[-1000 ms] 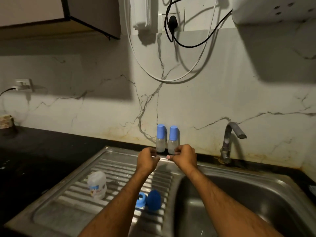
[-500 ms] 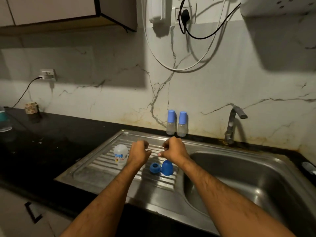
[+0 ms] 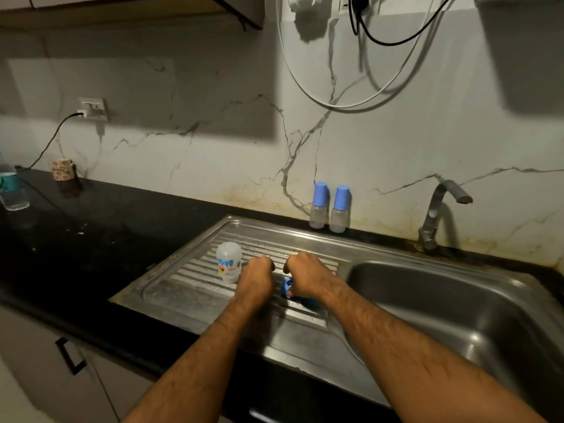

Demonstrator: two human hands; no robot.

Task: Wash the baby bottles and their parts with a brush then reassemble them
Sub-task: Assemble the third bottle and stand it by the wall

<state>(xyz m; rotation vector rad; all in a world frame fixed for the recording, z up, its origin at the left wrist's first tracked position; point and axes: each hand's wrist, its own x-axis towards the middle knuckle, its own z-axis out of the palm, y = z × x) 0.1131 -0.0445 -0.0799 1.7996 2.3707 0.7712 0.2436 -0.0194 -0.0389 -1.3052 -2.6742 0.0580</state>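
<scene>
A printed label is seen on the inverted bottle [image 3: 229,263], its writing too small to be read; the bottle stands on the steel drainboard [image 3: 189,288] set in a black counter [image 3: 91,227]. Two capped bottles [image 3: 329,207] are stood against the far marble wall; their contents cannot be told. The left hand [image 3: 258,274] is curled with nothing seen in it; the right hand [image 3: 305,277] is curled over a blue ring [image 3: 287,289], though a grip cannot be told.

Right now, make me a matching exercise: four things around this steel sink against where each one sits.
Things:
1. two blue-capped clear baby bottles
2. upturned white printed bottle
3. blue plastic ring
4. curved metal tap

Places:
A. ribbed drainboard, left of the left hand
B. behind the basin, right
C. against the marble wall
D. under the right hand

Pairs: 1-C, 2-A, 3-D, 4-B
</scene>
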